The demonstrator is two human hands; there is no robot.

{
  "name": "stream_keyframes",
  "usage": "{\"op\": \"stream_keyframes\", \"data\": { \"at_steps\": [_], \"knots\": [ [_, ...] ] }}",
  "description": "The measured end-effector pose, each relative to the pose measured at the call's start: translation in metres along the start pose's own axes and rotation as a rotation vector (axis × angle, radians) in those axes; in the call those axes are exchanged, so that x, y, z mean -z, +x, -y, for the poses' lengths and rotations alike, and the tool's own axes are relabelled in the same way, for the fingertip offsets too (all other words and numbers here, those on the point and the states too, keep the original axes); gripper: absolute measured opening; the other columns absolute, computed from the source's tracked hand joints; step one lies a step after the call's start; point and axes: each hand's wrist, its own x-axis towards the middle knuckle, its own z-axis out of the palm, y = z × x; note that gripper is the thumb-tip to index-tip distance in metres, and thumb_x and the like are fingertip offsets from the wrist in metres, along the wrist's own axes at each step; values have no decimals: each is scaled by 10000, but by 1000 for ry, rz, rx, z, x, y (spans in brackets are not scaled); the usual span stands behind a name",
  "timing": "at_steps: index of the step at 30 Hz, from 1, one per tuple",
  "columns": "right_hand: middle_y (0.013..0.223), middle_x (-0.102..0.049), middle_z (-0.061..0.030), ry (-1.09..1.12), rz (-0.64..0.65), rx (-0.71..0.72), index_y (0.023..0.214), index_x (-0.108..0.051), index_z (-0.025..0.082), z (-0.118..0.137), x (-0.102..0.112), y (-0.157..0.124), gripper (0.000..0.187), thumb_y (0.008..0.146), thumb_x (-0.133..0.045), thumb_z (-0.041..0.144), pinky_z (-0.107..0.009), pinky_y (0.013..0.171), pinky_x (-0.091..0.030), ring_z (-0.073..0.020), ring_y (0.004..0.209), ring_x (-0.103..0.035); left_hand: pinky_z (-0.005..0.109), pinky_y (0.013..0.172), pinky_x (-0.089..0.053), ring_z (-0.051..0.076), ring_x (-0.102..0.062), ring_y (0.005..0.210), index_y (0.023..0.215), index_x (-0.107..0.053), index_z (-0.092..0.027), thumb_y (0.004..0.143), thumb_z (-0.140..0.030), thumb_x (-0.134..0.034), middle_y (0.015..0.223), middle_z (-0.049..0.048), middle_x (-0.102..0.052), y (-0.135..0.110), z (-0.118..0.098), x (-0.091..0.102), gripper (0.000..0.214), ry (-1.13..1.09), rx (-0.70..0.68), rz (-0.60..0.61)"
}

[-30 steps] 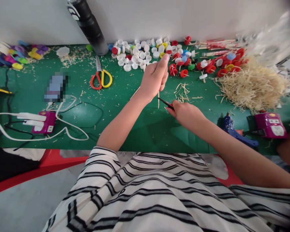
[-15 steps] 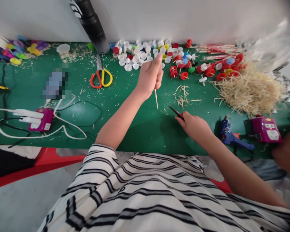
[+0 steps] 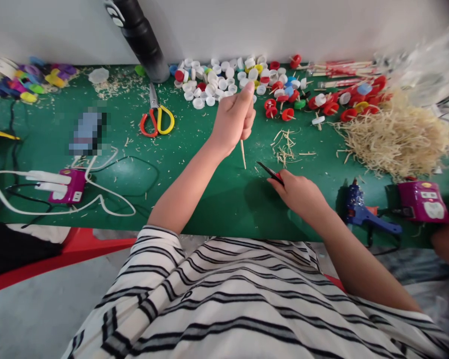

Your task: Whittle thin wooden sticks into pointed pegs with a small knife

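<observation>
My left hand (image 3: pixel 234 118) is closed in a fist, thumb on top, above the middle of the green table. A thin wooden stick (image 3: pixel 243 154) juts down from under the fist, its lower end pointing toward me. To the right and nearer my body, my right hand (image 3: pixel 298 192) grips a small knife (image 3: pixel 268 171) with a dark blade and a bit of red at the handle. The blade points up and left toward the stick's tip, with a gap between them. Thin wood shavings (image 3: pixel 285 148) lie just beyond the right hand.
Beyond my hands are many bottle caps (image 3: pixel 209 89) and red caps with sticks (image 3: pixel 331 108). Scissors (image 3: pixel 157 117) and a black bottle (image 3: pixel 144 45) stand left of them. A wood-fibre heap (image 3: pixel 392 139), glue gun (image 3: pixel 366 212) and purple power socket (image 3: pixel 423 200) are right. Neighbours' hands show at both edges.
My right hand and the knife have moved slightly left, bringing the blade nearer the stick. My left hand keeps its grip almost unmoved. The view has shifted a little.
</observation>
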Motion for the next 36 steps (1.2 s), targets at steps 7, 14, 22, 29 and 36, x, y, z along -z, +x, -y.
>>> {"op": "stream_keyframes", "data": {
  "at_steps": [7, 14, 22, 29, 36],
  "knots": [
    [822, -726, -101, -40, -17, 12, 1062, -595, 208, 2, -4, 0, 449, 1059, -321, 564, -316, 549, -244, -259, 698, -662, 176, 438, -170, -1, -181, 416, 618, -244, -206, 986, -564, -576, 577, -58, -139, -2, -2, -1, 611, 15, 34, -5],
    [860, -744, -108, -17, -23, 9, 1074, -611, 210, 4, -3, -1, 467, 1060, -318, 573, -316, 561, -253, -257, 725, -669, 179, 423, -137, -4, -157, 394, 604, -230, -214, 934, -674, -581, 542, -82, -128, -1, 2, 2, 666, -6, -33, 35],
    [835, -743, -90, -11, -71, 36, 1046, -615, 219, 3, -6, -4, 480, 1061, -309, 589, -316, 549, -242, -252, 712, -683, 175, 387, -138, 12, -146, 379, 557, -273, -206, 1003, -578, -513, 480, -98, -155, -5, -4, -1, 629, -26, 58, 188],
    [861, -751, -100, -18, -65, 86, 1093, -611, 211, 3, -7, -6, 498, 1070, -277, 580, -303, 565, -289, -252, 741, -703, 184, 401, -130, 17, -144, 380, 558, -302, -207, 959, -620, -570, 472, -96, -179, 0, -1, -11, 635, 20, 64, 265],
    [903, -757, -93, -28, -45, 132, 1116, -604, 209, 4, -7, -8, 465, 1078, -295, 555, -302, 596, -334, -249, 770, -711, 222, 412, -102, 30, -113, 394, 563, -253, -216, 926, -723, -531, 512, -74, -128, 7, 2, -24, 682, 2, 61, 151]
  ]
}}
